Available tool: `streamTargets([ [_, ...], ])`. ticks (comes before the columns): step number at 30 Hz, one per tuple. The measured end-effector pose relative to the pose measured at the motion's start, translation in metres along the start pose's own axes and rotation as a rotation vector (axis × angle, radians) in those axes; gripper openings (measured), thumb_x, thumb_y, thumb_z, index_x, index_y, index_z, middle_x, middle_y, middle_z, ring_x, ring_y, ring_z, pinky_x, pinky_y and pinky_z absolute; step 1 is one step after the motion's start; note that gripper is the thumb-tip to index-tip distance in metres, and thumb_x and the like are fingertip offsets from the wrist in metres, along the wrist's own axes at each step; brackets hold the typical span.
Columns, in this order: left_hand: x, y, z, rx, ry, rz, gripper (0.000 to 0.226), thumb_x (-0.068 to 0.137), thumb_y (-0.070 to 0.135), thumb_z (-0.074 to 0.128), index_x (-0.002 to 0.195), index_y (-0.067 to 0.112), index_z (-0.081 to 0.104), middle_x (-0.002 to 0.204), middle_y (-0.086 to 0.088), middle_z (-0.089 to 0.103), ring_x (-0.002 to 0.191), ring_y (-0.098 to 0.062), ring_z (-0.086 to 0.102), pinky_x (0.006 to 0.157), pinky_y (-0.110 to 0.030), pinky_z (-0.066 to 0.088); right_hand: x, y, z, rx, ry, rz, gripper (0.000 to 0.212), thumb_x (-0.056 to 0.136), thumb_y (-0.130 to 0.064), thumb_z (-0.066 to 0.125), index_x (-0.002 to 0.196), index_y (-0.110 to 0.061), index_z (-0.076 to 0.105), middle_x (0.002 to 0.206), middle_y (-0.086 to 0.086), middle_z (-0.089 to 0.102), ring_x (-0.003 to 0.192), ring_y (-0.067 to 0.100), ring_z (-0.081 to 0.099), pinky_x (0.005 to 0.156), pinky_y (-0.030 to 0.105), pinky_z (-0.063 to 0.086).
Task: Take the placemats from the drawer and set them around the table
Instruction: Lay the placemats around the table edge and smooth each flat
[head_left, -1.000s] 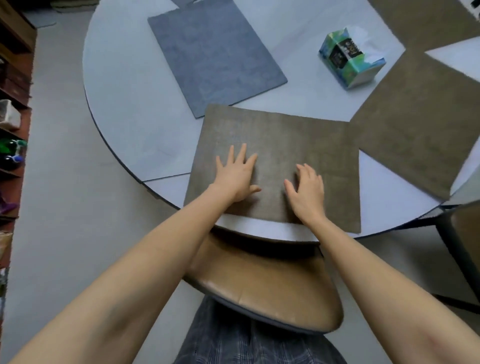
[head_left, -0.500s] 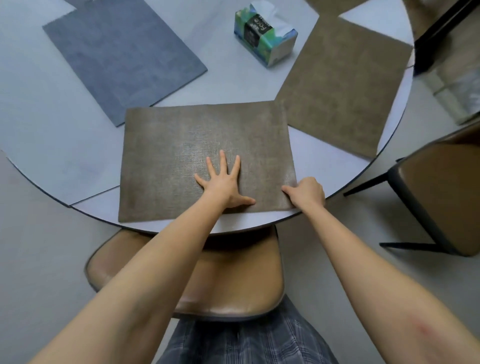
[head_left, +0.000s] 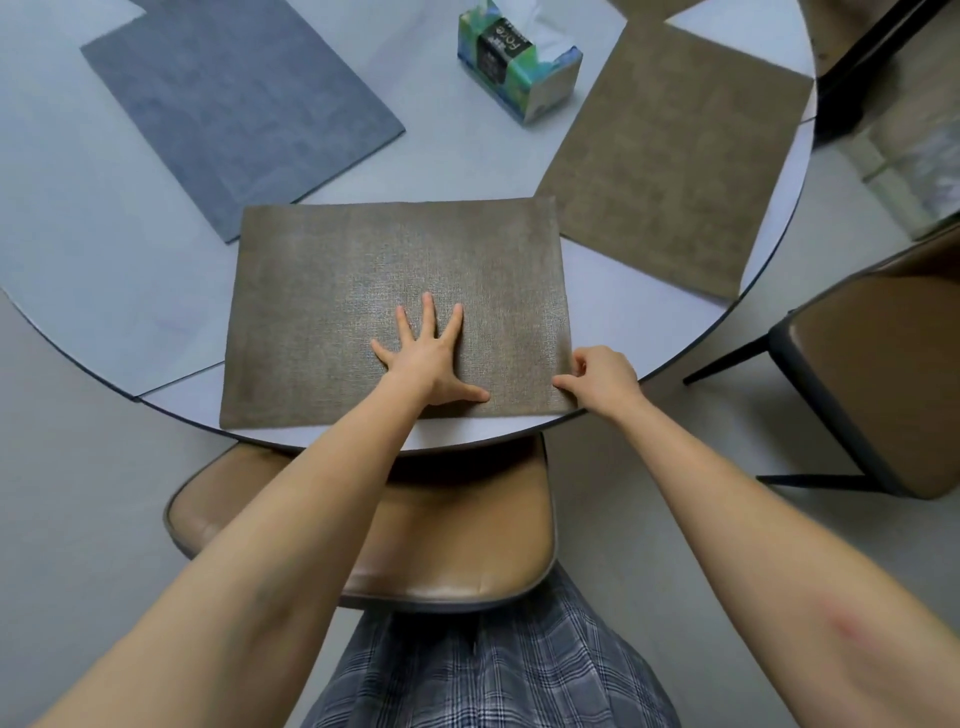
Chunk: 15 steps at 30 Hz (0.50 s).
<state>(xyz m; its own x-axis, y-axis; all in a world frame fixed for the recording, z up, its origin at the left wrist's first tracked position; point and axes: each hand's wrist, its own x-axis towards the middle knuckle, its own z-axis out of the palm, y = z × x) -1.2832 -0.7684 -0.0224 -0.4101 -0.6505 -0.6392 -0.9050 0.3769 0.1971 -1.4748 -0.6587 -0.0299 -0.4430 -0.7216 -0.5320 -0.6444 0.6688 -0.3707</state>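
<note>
Round and pale grey, the surface (head_left: 130, 291) fills the upper part of the head view, over a light floor. Near its front edge lies a brown mat (head_left: 363, 280), flat and with its long side along the edge. The left hand (head_left: 428, 358) presses flat on this mat, fingers straight and spread, thumb pointing to the right. The right hand (head_left: 602, 376) is at the mat's near right corner, fingers curled, and it pinches that corner between thumb and fingers. A grey mat (head_left: 234, 104) lies at the far left, a second brown mat (head_left: 670, 156) at the right, its corner just beside the first mat. Between them stands a tissue box (head_left: 514, 62). Under the edge is a brown chair (head_left: 457, 540); another chair (head_left: 878, 374) stands at the right.
</note>
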Motion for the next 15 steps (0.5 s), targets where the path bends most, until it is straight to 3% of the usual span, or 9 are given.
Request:
streamTargets([
  [5, -0.0013, -0.0032, 0.0017, -0.01, 0.002, 0.007, 0.127, 0.063, 0.07, 0.07, 0.149, 0.038, -0.018, 0.154, -0.002, -0.035, 0.14, -0.04, -0.028, 0.103, -0.075, 0.0, -0.0037, -0.0058, 0.001, -0.113, -0.009, -0.04, 0.038, 0.088, -0.032, 0.062, 0.062, -0.017, 0.04, 0.086, 0.009, 0.056, 0.088, 0.029, 0.053, 0.068, 0.031, 0.039],
  [9, -0.0001, -0.0042, 0.0021, -0.018, 0.002, 0.007, 0.128, 0.062, 0.07, 0.071, 0.149, 0.037, -0.017, 0.154, -0.002, -0.034, 0.14, -0.041, -0.028, 0.103, -0.076, 0.0, -0.0083, -0.0073, 0.0064, -0.2, 0.034, -0.075, 0.025, 0.096, -0.026, 0.049, 0.096, -0.003, 0.057, 0.11, 0.02, 0.054, 0.106, 0.035, 0.05, 0.082, 0.038, 0.043],
  [12, -0.0001, -0.0045, 0.0027, -0.021, 0.007, 0.01, 0.128, 0.062, 0.069, 0.072, 0.149, 0.037, -0.016, 0.154, -0.002, -0.034, 0.14, -0.04, -0.028, 0.103, -0.076, -0.001, -0.01, -0.0057, 0.0087, -0.214, 0.056, -0.093, 0.027, 0.098, -0.024, 0.044, 0.106, -0.001, 0.056, 0.113, 0.02, 0.05, 0.109, 0.036, 0.047, 0.086, 0.04, 0.042],
  [15, -0.0003, -0.0045, 0.0026, -0.023, 0.015, 0.013, 0.128, 0.062, 0.069, 0.072, 0.149, 0.037, -0.015, 0.154, -0.002, -0.034, 0.141, -0.04, -0.028, 0.103, -0.075, -0.001, -0.0088, -0.0034, 0.0082, -0.194, 0.057, -0.108, 0.026, 0.098, -0.024, 0.045, 0.103, -0.002, 0.056, 0.111, 0.02, 0.051, 0.107, 0.036, 0.048, 0.085, 0.04, 0.042],
])
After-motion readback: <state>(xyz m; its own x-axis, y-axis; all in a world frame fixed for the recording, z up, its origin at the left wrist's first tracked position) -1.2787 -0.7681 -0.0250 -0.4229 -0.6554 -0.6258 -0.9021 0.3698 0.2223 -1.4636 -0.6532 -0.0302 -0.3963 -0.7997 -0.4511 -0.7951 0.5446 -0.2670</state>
